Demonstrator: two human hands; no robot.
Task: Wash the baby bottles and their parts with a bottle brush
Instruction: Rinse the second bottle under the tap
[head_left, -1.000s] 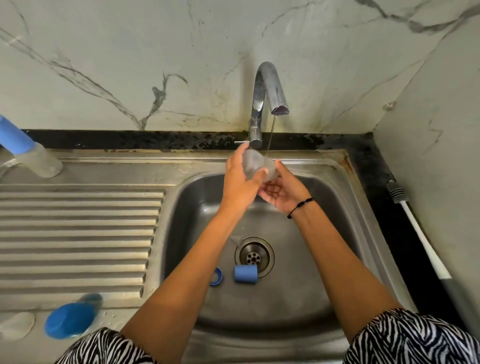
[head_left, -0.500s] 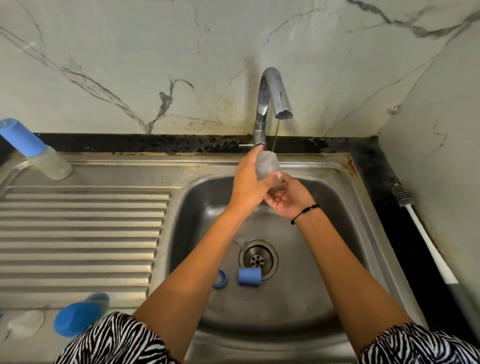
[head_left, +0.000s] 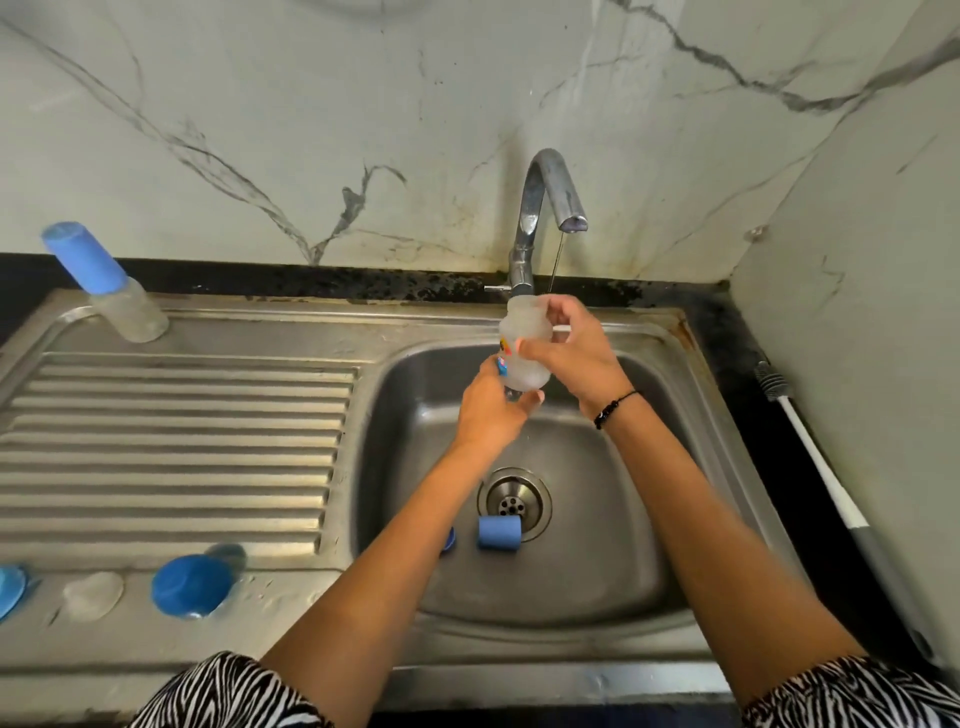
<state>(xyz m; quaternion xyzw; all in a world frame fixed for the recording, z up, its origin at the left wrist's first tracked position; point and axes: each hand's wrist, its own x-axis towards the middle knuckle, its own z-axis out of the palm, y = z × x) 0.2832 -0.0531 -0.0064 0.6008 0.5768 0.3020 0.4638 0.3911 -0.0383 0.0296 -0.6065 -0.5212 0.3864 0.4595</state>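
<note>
Well to the left of both hands we note a capped bottle (head_left: 117, 296) standing at the back corner of the draining board, and a blue cap (head_left: 191, 584) lying at the near edge.

The left hand (head_left: 496, 410) sits under the frosted bottle (head_left: 524, 353), fingers curled round its lower end, with the forearm reaching up from below across the sink (head_left: 613, 571).

We find the bottle between the two hands, in contact with both. Its long axis runs near upright, the open neck pointing up and away from the person, just left of the thin water stream falling from the tap (head_left: 550, 202).

The right hand (head_left: 576, 353) grips the bottle's right flank, thumb across the body and fingers wrapped at the neck. We judge that the coming move turns on carrying the neck slightly right, under the stream; the right hand is nearer that end.

Below the hands a blue ring (head_left: 500, 532) lies beside the drain. Far right, well apart from the right hand, the bottle brush (head_left: 810, 447) lies on the tabletop, untouched.
</note>
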